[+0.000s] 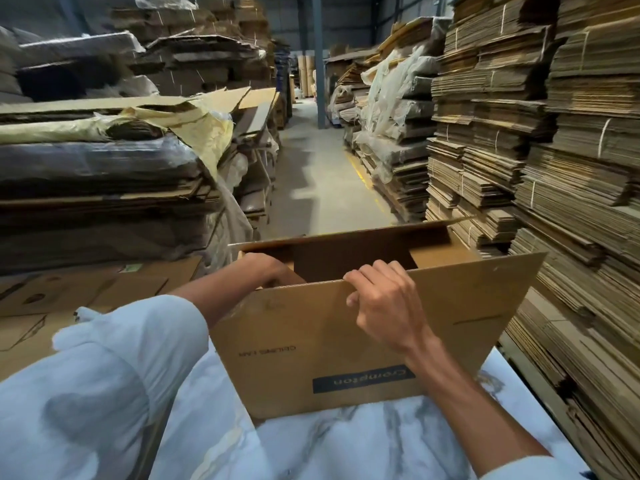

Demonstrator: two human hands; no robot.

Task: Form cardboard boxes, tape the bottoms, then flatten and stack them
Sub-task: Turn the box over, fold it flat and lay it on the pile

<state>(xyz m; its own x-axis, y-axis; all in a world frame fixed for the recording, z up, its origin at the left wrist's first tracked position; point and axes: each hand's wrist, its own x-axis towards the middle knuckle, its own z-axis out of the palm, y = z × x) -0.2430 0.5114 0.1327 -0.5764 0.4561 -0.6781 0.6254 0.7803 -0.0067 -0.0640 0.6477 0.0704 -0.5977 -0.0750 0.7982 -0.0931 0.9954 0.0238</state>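
Head view: a person is standing at a marbled counter (349, 445) and looking down a warehouse aisle.
Box: the box (346, 341) is sitting opened up on the counter, near and centre, with its open side facing up. Its near wall is showing a dark label printed upside down.
Inside: brown flaps are showing within the box, partly in shadow.
Right grip: the right grip (384, 303) is clamping the top edge of the box's near wall. The fingers are curling over into the box and the thumb is lying on the outer face.
Left grip: the left grip (273, 271) is reaching down into the left end of the box. Its fingers are hiding behind the near wall, so whether it is apart, together or holding anything cannot be told.
Sleeve: a pale sleeve (104, 375) is covering the left upper arm, ending just beside the box's left edge.
Flat boxes: flat boxes (69, 299) are lying near left, beside the counter.
Left stacks: tall left stacks (104, 174) of cardboard, some under plastic sheet, are lining the aisle.
Right stacks: tied right stacks (554, 150) are rising close to the box's right end.
Floor: a grey floor (311, 174) is running far between the stacks.
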